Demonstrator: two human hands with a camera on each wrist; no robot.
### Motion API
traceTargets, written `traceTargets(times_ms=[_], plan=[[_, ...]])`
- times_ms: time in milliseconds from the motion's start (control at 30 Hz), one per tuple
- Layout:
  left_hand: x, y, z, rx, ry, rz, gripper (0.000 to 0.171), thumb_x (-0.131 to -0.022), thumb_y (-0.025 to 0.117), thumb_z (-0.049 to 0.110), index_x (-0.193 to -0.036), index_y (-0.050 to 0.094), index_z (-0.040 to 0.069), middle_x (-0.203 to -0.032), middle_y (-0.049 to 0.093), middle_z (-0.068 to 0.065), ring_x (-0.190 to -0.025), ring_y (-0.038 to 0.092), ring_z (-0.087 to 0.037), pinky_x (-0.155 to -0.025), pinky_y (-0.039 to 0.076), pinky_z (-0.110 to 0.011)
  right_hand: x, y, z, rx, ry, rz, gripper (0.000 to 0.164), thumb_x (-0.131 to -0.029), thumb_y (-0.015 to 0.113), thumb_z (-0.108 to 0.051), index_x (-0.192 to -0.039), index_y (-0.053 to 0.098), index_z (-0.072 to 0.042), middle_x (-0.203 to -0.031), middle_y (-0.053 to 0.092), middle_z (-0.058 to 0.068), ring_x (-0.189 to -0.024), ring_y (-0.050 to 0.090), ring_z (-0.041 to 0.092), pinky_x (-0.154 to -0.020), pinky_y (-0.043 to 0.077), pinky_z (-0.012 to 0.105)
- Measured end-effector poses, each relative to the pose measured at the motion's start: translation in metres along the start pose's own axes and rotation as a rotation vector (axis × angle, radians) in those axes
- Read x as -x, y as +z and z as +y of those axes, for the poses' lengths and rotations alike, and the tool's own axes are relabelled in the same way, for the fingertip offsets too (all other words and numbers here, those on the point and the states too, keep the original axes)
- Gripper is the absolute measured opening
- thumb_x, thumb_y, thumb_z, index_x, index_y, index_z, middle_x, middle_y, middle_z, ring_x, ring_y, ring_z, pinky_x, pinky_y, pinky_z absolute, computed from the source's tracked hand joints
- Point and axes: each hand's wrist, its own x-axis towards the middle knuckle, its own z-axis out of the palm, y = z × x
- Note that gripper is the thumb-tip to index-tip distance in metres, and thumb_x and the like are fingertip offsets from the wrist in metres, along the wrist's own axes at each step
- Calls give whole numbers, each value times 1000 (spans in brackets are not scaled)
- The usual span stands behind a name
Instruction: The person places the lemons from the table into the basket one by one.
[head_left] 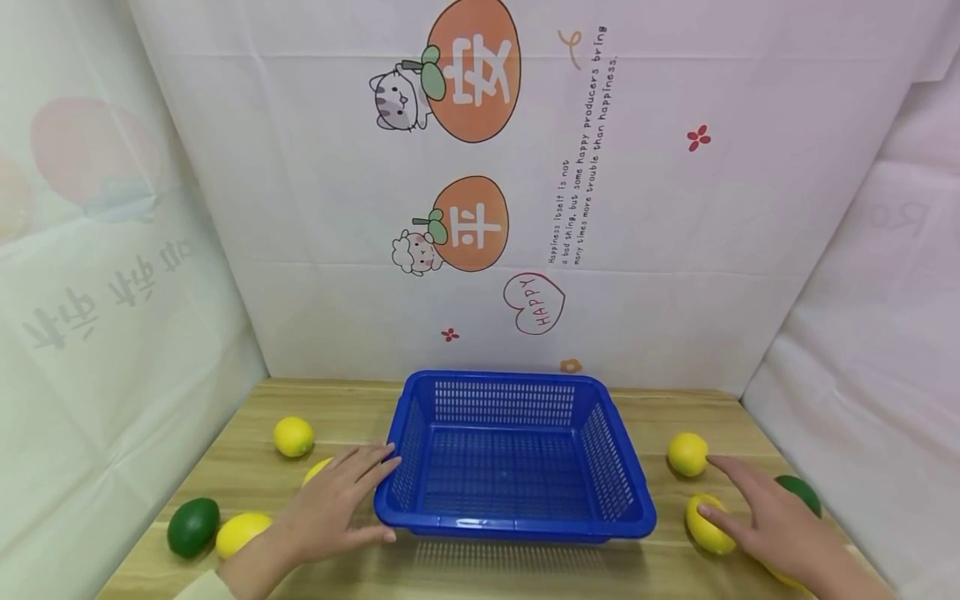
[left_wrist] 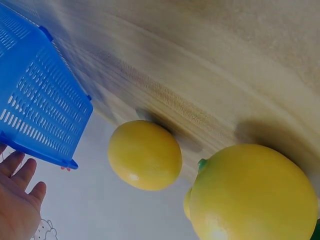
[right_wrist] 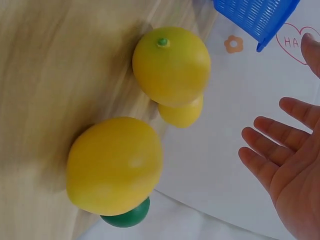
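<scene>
A blue plastic basket (head_left: 513, 527) with slotted walls and nothing inside sits mid-table. At its left rim lie the extended fingertips of my left hand (head_left: 326, 504), the thumb spread near the front left corner. Behind that hand a lemon (head_left: 315, 471) is partly hidden. My right hand (head_left: 776, 521) hovers on the right with fingers apart, holding nothing. Its index fingertip overlaps the edge of the far lemon (head_left: 687, 454), and its thumb overlaps a nearer lemon (head_left: 708, 529). In the right wrist view, the palm (right_wrist: 302, 185) faces two large lemons, with relaxed fingers.
On the left are another lemon (head_left: 293, 437), a nearer lemon (head_left: 242, 533) and a dark green oval fruit (head_left: 193, 527). A second green fruit (head_left: 801, 493) shows partly behind the right hand. White printed cloth (head_left: 637, 317) walls in the wooden table (head_left: 345, 400) on the back and sides.
</scene>
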Motion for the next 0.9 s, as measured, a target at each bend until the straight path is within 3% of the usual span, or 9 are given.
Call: traceTargets(times_ms=[500,733,900], plan=[[0,5,2,17,9,42,80,-72,80,51,-129,59,0,-138,52,-17,-125,51,-34,-101,41,-53,8,19,-2,-29,-21,8,69,-87,69,-46,-138,48,-3,-129,55,26,-112,54,48,-85,46,64],[1,6,4,18,-2,52,80,-71,81,49,-130,58,0,-140,51,-16,-126,50,-33,-112,28,-37,8,26,-1,-50,10,-34,68,-87,69,-47,-135,50,-3,-129,55,26,-113,53,48,-85,46,65],[2,6,4,15,-13,34,81,-73,80,49,-132,57,-1,-141,50,-16,-127,48,-33,-101,42,-49,8,31,1,-55,2,-29,66,-86,71,-46,-133,52,-3,-127,57,25,-112,55,47,-86,46,64]])
